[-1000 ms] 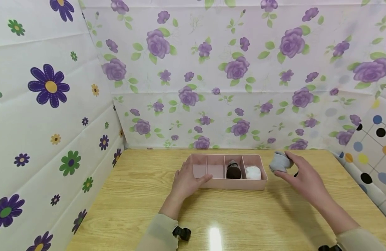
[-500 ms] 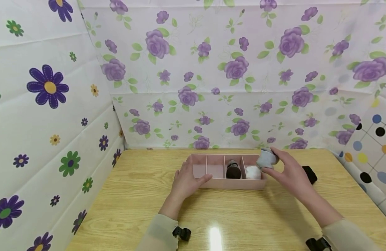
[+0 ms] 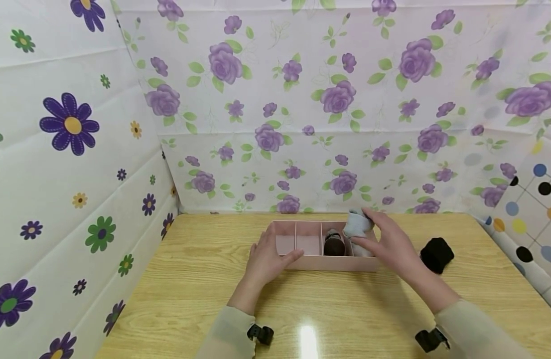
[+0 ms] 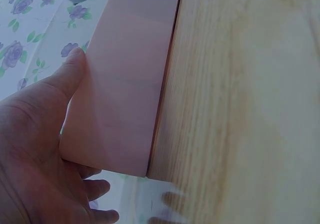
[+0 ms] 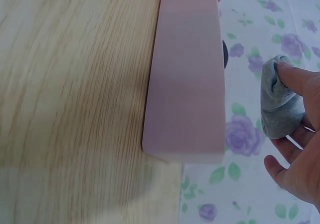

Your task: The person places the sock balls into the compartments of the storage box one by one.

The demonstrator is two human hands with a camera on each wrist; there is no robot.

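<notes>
A pink storage box (image 3: 331, 264) with several compartments in a row stands on the table. My left hand (image 3: 267, 259) holds its left end, thumb by the front rim and fingers around the side. My right hand (image 3: 392, 248) pinches a rolled grey sock (image 3: 357, 225) between thumb and fingers, above the box's right half. In the right wrist view the sock (image 5: 280, 102) shows its folded opening. A dark brown and grey rolled bundle (image 3: 334, 244) sits in the third compartment from the left. The white bundle (image 3: 359, 250) in the rightmost one is partly hidden by my right hand.
A black cloth bundle (image 3: 437, 255) lies on the wooden table (image 3: 347, 314), right of the box and beside my right forearm. Flowered sheeting (image 3: 257, 99) rises behind the table, with more patterned sheets at the left and right sides.
My right hand has carried the grey sock leftward, from right of the box to over its right compartments. The black bundle has come into full view. My left hand stays in place.
</notes>
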